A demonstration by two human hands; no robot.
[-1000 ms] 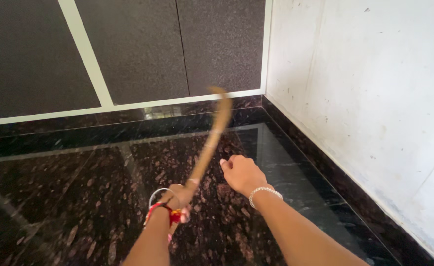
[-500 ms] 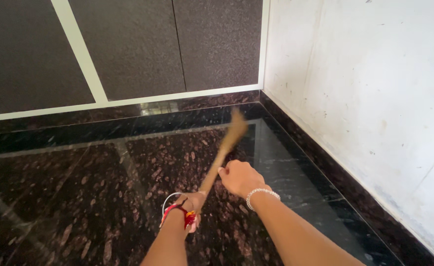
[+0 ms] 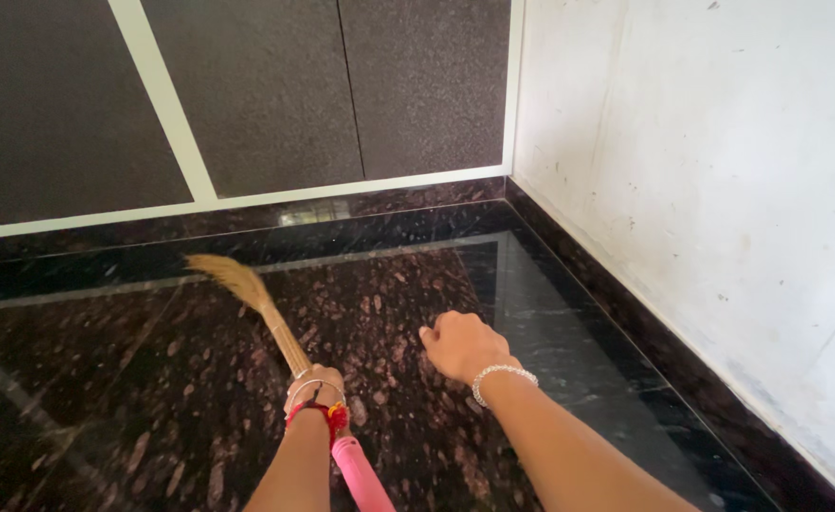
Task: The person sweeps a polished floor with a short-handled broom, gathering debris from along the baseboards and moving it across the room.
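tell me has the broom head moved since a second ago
Yes. The broom head has swung left, away from the white wall and the corner, and now lies on the dark granite floor, held by the left hand.

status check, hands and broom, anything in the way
Left hand shut on broom, bristles on dark stone floor. Right hand fisted, empty. Nothing in the way.

My left hand [image 3: 315,381] covers the place where the broom [image 3: 264,313] joins its pink handle [image 3: 365,482], and the handle runs off the bottom edge of the picture. The bristle tip near the floor's [image 3: 105,379] far edge is blurred. My right hand [image 3: 462,347] is curled, perhaps on nothing; its fingertips are hidden. Both forearms are cut off below.
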